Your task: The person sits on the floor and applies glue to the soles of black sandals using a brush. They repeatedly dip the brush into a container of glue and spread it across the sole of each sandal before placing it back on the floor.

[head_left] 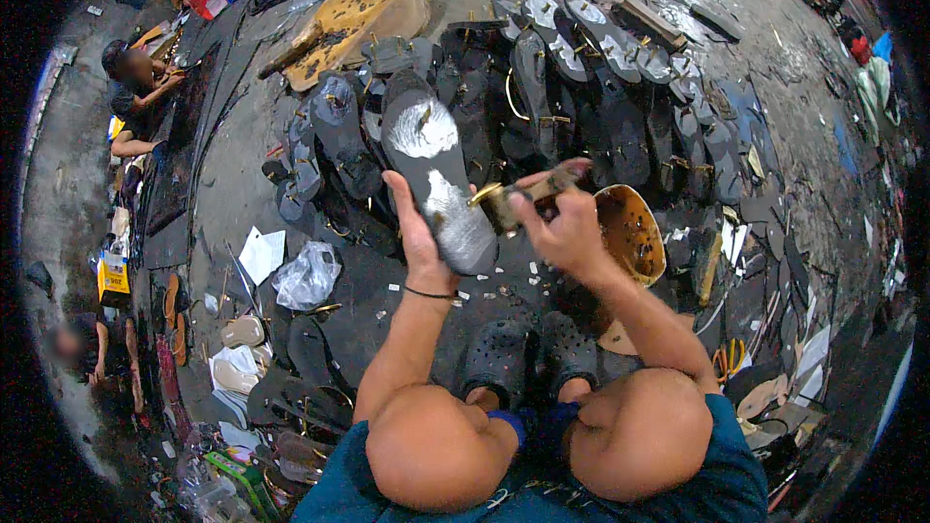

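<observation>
My left hand [419, 230] grips a dark grey sandal sole [453, 179] by its edge, tilted with its face toward me. Two shiny wet-looking patches cover parts of that sole, and a short strap end pokes out of the upper one. My right hand [567, 232] is closed around a brown, glue-crusted brush [513, 205], whose near end meets the right edge of the sole beside a gold-coloured piece. Below the right wrist stands an amber tub [635, 232] with dark lumps stuck inside.
Rows of dark sandal soles [620, 126] lie beyond my hands, some with shiny patches. Further off is a yellowish crusted tray [373, 24]. A clear plastic bag [307, 275] and white paper [263, 255] lie left. Co-workers sit along the left; scissors [731, 358] lie right.
</observation>
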